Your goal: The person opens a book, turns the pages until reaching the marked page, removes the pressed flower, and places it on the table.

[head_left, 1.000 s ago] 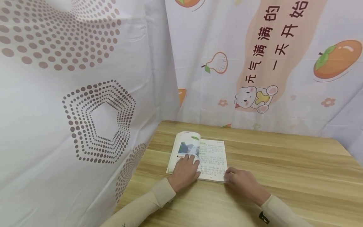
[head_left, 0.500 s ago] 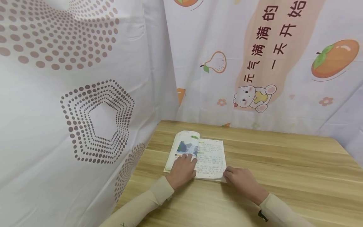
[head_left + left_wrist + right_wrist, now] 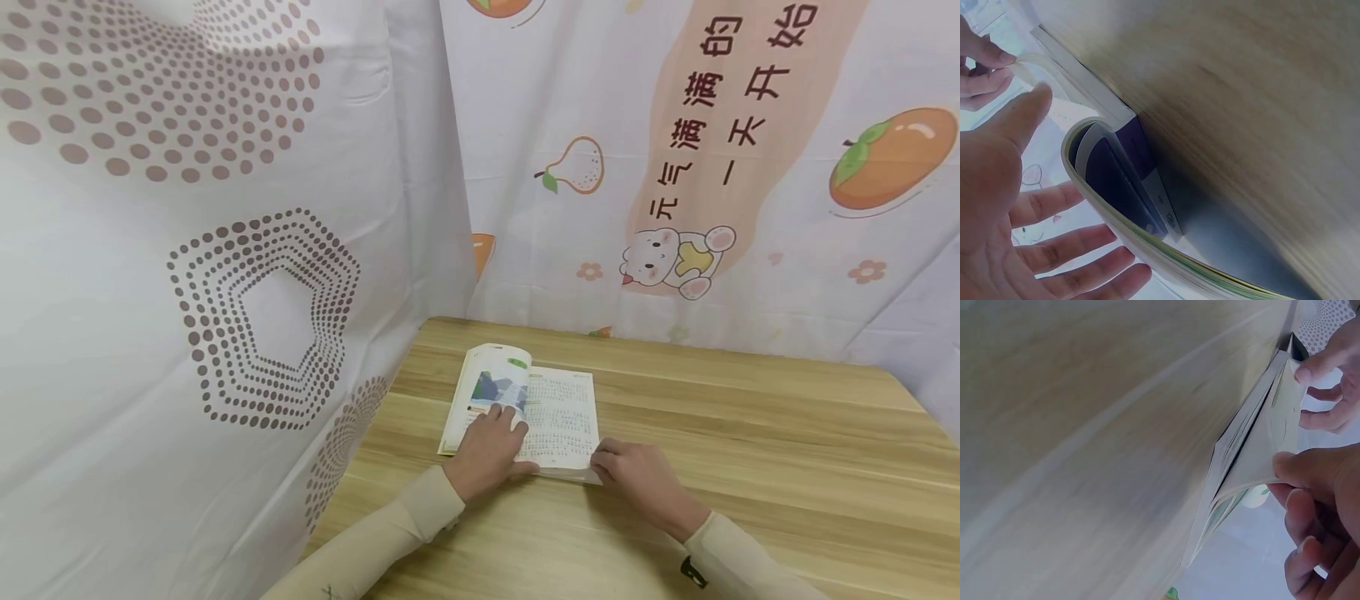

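An open book (image 3: 566, 417) lies on the wooden table, a waterfall picture on its left page and printed text on the right. My left hand (image 3: 486, 454) rests on the left page with fingers extended; its thumb reaches across to the lower edge of the right page. At the lower right corner, my right hand (image 3: 645, 479) pinches a page between thumb and forefinger. The right wrist view shows that page (image 3: 1254, 456) lifted and bent away from the stack beneath. In the left wrist view, the dark purple cover (image 3: 1119, 178) shows under the curved left pages.
The wooden table (image 3: 750, 442) extends to the right of the book. A white dotted curtain (image 3: 277, 317) hangs along the left side, and a fruit-patterned curtain (image 3: 547, 250) with Chinese characters hangs behind the table's far edge.
The right page's lower corner has risen off the pages below in my right hand's pinch. My left thumb has spread farther right along the lower edge.
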Motion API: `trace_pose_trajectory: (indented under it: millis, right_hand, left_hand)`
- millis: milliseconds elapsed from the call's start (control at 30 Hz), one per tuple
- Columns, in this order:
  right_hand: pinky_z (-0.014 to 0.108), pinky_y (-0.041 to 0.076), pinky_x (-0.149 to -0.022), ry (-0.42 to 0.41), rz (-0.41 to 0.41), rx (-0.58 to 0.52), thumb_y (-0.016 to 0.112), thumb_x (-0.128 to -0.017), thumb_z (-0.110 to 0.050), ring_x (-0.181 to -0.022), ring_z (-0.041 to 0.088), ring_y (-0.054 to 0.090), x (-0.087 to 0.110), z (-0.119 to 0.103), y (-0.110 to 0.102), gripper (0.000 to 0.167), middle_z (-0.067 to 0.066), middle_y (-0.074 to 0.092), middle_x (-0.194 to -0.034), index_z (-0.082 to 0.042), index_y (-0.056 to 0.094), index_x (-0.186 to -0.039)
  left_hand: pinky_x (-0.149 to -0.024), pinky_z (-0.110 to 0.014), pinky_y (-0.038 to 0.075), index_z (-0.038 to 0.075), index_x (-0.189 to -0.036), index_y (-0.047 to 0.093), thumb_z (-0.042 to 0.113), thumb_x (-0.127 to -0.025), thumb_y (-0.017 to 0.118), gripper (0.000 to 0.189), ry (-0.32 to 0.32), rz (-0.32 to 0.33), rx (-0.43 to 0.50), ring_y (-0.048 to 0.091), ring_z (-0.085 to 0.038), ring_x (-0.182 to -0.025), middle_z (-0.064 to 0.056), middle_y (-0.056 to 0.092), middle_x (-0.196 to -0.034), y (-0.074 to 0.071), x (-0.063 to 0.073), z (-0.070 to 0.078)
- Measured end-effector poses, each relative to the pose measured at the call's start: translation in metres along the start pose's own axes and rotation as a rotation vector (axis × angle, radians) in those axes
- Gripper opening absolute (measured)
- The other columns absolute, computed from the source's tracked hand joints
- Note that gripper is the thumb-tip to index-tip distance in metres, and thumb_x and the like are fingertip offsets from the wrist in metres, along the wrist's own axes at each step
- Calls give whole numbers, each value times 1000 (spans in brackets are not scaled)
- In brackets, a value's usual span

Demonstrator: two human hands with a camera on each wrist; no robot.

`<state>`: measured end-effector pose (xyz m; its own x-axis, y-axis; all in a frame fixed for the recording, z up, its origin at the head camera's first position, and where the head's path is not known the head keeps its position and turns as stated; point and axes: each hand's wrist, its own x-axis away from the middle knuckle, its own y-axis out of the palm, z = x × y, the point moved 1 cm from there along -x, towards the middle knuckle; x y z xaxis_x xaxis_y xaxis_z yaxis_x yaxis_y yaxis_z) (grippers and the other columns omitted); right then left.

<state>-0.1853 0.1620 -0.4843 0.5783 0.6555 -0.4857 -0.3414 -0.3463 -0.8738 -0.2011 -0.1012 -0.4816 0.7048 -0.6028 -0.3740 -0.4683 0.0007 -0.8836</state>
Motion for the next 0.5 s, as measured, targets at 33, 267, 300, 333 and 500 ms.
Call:
trace_pose_trajectory:
  millis: [33, 267, 300, 333, 500]
  right_hand:
    - [26, 51, -52, 6, 3, -8, 87, -77, -6, -67, 7, 65, 0, 0, 0, 14, -6, 70, -84, -15, 77, -82]
    - [24, 50, -51, 19, 89, -27, 91, -71, -6, -66, 6, 67, -1, 1, 1, 19, -8, 70, -82, -17, 76, -78]
    - [24, 50, -51, 22, 105, -34, 91, -71, -6, -66, 5, 66, -1, 1, 0, 20, -9, 70, -82, -17, 76, -78]
    - [23, 51, -52, 24, 119, -45, 91, -71, -6, -67, 5, 66, -1, 0, 0, 21, -9, 71, -82, -17, 76, -78]
    - [17, 45, -50, 66, 211, -105, 93, -69, -5, -61, -1, 58, -3, 2, -3, 29, -5, 72, -95, -15, 76, -91]
  left_hand:
    - [-54, -27, 44, 15, -93, 72, 76, -77, 70, 63, 2, -6, -5, 54, -19, -75, -3, 61, -89, 0, 0, 0]
    - [-52, -26, 38, 16, -94, 73, 77, -72, 71, 65, 9, -21, -22, 50, -18, -73, -2, 59, -87, 1, -1, 1]
    - [-52, -26, 39, 16, -94, 73, 77, -73, 71, 64, 11, -21, -22, 50, -17, -73, -2, 59, -87, 1, -1, 1]
    - [-52, -26, 39, 17, -94, 73, 76, -74, 71, 63, 14, -21, -22, 50, -17, -73, -1, 59, -87, 1, -1, 1]
    - [-51, -25, 41, 17, -87, 71, 64, -85, 74, 47, 31, 2, -31, 49, -16, -71, -1, 57, -82, -1, -1, -2]
